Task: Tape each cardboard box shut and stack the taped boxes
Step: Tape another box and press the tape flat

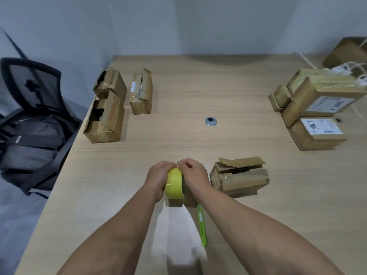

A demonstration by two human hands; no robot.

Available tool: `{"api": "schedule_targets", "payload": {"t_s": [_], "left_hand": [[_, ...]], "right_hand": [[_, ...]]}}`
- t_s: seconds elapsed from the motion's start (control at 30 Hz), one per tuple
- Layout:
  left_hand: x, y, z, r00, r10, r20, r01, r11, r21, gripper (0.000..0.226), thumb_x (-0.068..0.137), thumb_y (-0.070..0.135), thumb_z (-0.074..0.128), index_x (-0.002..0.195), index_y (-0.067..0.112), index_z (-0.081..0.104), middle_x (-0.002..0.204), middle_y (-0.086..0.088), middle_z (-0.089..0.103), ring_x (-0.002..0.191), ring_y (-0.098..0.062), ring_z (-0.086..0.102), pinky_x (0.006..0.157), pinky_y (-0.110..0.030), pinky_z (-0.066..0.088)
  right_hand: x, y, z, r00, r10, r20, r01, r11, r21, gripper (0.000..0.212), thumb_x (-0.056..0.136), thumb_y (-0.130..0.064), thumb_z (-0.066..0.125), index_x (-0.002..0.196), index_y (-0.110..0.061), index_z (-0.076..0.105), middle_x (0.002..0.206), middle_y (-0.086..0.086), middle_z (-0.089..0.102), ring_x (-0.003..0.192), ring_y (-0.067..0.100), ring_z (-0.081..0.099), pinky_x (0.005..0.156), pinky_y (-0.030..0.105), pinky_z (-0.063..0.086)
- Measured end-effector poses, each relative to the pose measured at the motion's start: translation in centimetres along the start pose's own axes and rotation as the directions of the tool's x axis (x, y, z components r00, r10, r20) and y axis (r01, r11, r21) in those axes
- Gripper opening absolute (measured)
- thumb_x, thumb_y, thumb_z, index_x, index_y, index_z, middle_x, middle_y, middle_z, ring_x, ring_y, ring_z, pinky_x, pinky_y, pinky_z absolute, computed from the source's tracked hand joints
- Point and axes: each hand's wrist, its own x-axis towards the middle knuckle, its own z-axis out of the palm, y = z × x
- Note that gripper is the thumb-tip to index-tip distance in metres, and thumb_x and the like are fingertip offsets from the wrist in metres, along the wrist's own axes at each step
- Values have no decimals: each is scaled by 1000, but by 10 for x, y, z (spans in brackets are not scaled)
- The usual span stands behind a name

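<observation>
Tape roll [174, 183] gripped above box [174, 203]
Your left hand [157, 176] and right hand [194, 173] both curl round the roll, fingertips meeting at its top.

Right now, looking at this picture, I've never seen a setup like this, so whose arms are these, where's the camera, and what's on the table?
There is no machine here: the arms are a person's, filmed by a wide-angle camera on their head, looking down. The left hand grips a roll of yellow tape; the right hand pinches at its top, seemingly finding the tape's end. Below the roll sits a small cardboard box, beside a green tool. On the wooden table lie an open box at right, more open boxes far left, and a stack of taped boxes far right.
</observation>
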Motion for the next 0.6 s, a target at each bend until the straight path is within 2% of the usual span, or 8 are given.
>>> {"api": "schedule_targets", "payload": {"t_s": [0.07,0.13,0.17,0.23,0.3,0.37,0.5,0.6], "left_hand": [[-6,2,9,996,80,-40,-79,997,17,15,91,10,63,80,14,71,85,-7,67,79,-24,59,75,-36,47],[-10,6,16,986,140,-91,-139,990,16,17,93,8,61,80,13,70,86,-5,68,81,-22,59,75,-32,47],[-12,8,21,980,162,-113,-162,987,10,18,93,6,60,79,12,70,84,-4,67,80,-22,59,72,-31,47],[-17,16,29,971,208,-116,-206,978,33,18,92,5,60,78,10,70,83,-3,67,79,-21,59,68,-28,47],[-22,24,39,967,248,-64,-241,966,96,17,91,7,61,77,10,70,81,-2,68,76,-18,59,66,-27,47],[-27,33,50,967,256,3,-254,957,140,20,91,11,63,72,13,71,79,-2,69,74,-19,60,66,-28,47],[-36,46,73,962,255,101,-273,922,274,20,91,18,65,73,15,72,81,-3,70,77,-23,60,70,-31,47],[-43,51,83,960,253,119,-279,890,361,22,93,25,64,77,15,74,88,-5,71,82,-26,62,76,-38,49]], "right_hand": [[-5,-6,-11,999,-42,-1,41,995,-92,23,98,-26,55,108,-20,75,107,-2,72,107,20,62,81,24,43],[-10,-15,-25,996,-81,-30,76,988,-136,38,101,-27,50,136,-21,62,124,-2,66,120,19,57,96,25,41],[-13,-19,-36,992,-115,-56,107,985,-133,42,101,-24,48,141,-19,57,128,-1,64,122,21,56,102,28,42],[-16,-23,-60,970,-228,-83,209,960,-189,41,99,-13,45,137,-15,59,127,2,62,118,23,58,103,32,44],[-18,-19,-87,934,-345,-95,298,897,-326,37,94,-2,44,124,-11,65,121,4,62,114,22,56,96,26,41],[-20,-13,-111,890,-440,-119,360,838,-409,34,90,3,44,113,-8,66,111,4,59,108,23,53,91,29,41],[-27,-9,-141,797,-577,-180,503,797,-334,37,79,-8,41,105,-8,68,99,-2,54,94,15,51,78,14,37],[-23,3,-163,817,-557,-153,438,770,-465,44,80,-16,37,111,-12,68,112,-1,58,110,18,47,91,28,39]]}}
